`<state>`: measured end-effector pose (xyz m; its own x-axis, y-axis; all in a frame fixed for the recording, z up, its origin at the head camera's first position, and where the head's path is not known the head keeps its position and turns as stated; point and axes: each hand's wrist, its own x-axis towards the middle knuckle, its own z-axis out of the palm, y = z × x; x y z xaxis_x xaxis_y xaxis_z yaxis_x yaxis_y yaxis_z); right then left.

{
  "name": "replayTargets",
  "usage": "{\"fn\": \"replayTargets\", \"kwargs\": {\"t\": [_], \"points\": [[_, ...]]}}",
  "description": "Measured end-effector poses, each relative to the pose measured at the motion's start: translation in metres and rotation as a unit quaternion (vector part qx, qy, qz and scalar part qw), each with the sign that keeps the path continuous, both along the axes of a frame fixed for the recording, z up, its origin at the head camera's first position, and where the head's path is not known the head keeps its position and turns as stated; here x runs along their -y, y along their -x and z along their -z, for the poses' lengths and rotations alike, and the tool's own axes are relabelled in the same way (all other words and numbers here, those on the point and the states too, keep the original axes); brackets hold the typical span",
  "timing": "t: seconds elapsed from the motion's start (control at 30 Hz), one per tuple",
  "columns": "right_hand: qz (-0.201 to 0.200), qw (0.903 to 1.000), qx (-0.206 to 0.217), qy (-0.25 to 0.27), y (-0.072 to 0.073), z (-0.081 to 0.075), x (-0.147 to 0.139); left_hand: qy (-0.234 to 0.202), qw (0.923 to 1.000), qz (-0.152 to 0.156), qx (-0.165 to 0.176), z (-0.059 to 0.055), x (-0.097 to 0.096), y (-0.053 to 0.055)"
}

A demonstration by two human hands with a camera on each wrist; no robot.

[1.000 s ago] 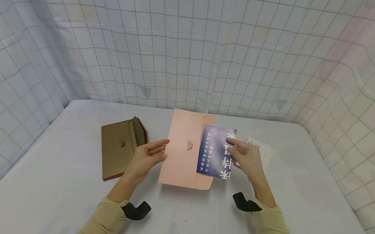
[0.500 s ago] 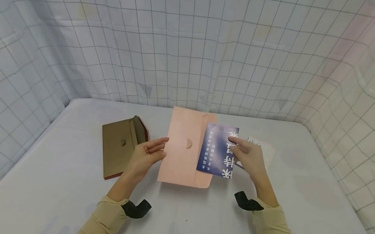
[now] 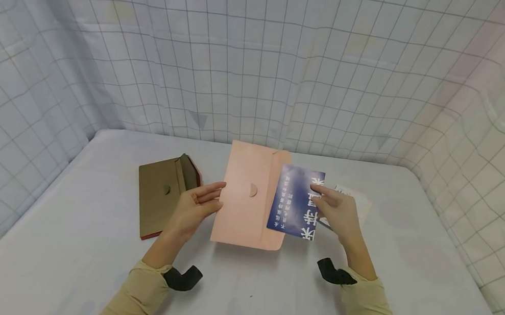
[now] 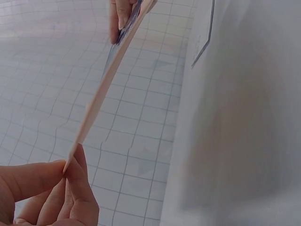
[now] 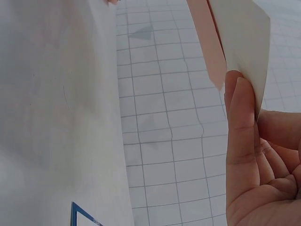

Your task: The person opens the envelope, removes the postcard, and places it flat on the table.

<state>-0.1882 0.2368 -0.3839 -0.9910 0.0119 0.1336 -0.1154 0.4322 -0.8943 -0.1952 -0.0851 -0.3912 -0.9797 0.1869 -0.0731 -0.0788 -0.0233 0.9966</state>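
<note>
In the head view my left hand point(image 3: 191, 211) pinches the left edge of a pink envelope point(image 3: 240, 218), held up above the table with its flap side to the right. My right hand point(image 3: 340, 217) pinches the right edge of a blue-purple card point(image 3: 291, 200) with white characters. The card overlaps the front of the envelope's flap point(image 3: 280, 165). Seen edge-on in the left wrist view, the envelope point(image 4: 96, 106) sits between thumb and fingers. The right wrist view gives the card's pale back point(image 5: 247, 42), with pink envelope paper point(image 5: 207, 47) beyond it.
A brown envelope point(image 3: 155, 198) with a red edge beneath it lies on the white table point(image 3: 68, 241) at left, flap raised. Pale printed cards point(image 3: 360, 205) lie behind my right hand. Grid-patterned curtain point(image 3: 262, 66) encloses the table's back and sides.
The card has moved slightly right relative to the envelope, uncovering a little more of its flap. The envelope has shifted slightly up and left. Both hands keep their hold.
</note>
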Motion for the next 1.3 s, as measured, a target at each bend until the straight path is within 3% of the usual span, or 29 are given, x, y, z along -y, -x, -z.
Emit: {"fn": "replayTargets", "kwargs": {"t": [0.7, 1.3], "points": [[0.010, 0.9999, -0.003, -0.004, -0.0006, -0.0025, -0.0039, 0.008, 0.9998, -0.020, 0.004, -0.0091, 0.0042, -0.0021], [0.026, 0.9996, 0.005, -0.011, 0.0000, -0.0035, -0.0065, 0.009, 0.9991, -0.042, 0.006, -0.0084, 0.0067, -0.0005]]}}
